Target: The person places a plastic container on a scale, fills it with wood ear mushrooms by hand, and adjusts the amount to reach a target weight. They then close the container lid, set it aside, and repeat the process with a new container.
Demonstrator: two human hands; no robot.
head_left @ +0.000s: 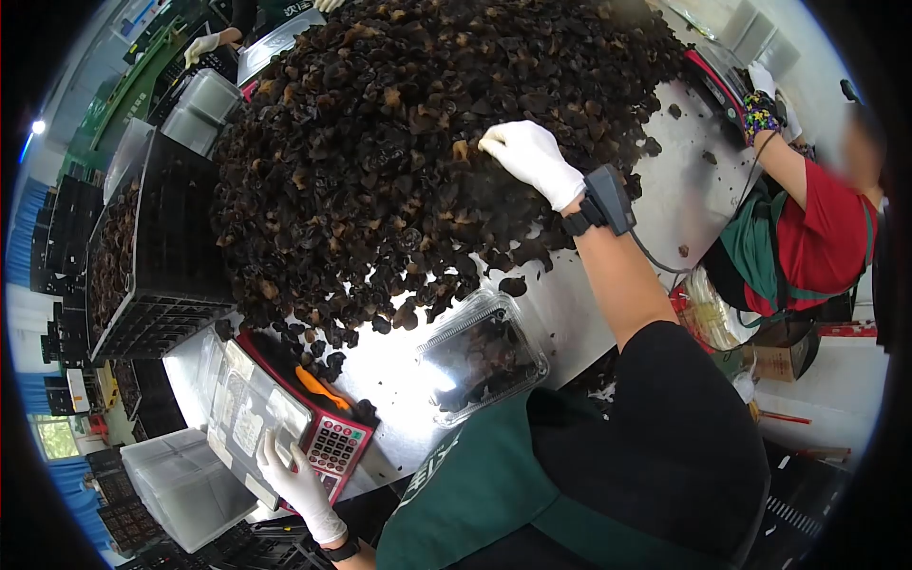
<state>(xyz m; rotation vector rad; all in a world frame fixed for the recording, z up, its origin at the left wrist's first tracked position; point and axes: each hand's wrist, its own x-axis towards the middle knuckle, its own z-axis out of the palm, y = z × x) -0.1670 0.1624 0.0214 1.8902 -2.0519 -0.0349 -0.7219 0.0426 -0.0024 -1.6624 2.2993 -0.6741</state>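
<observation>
A large heap of dark wood ear mushrooms (380,142) covers the metal table. My right hand (527,160), in a white glove, is over the heap's right part with its fingers pinched together. A brownish piece lies near the fingertips; whether anything is between them is hidden. My left hand (299,483), also gloved, is by the red kitchen scale (337,445), its fingers apart at the edge of the scale's flat platform (249,408). In front of my apron, a clear plastic box (484,356) holds some mushrooms. An orange-handled tool (320,388) lies beside the scale.
A black crate (180,237) stands at the heap's left. Clear containers are stacked at lower left (185,484) and upper left (201,109). A co-worker in red (826,233) works at another scale (717,90) on the right. Another gloved hand (201,47) shows at top left.
</observation>
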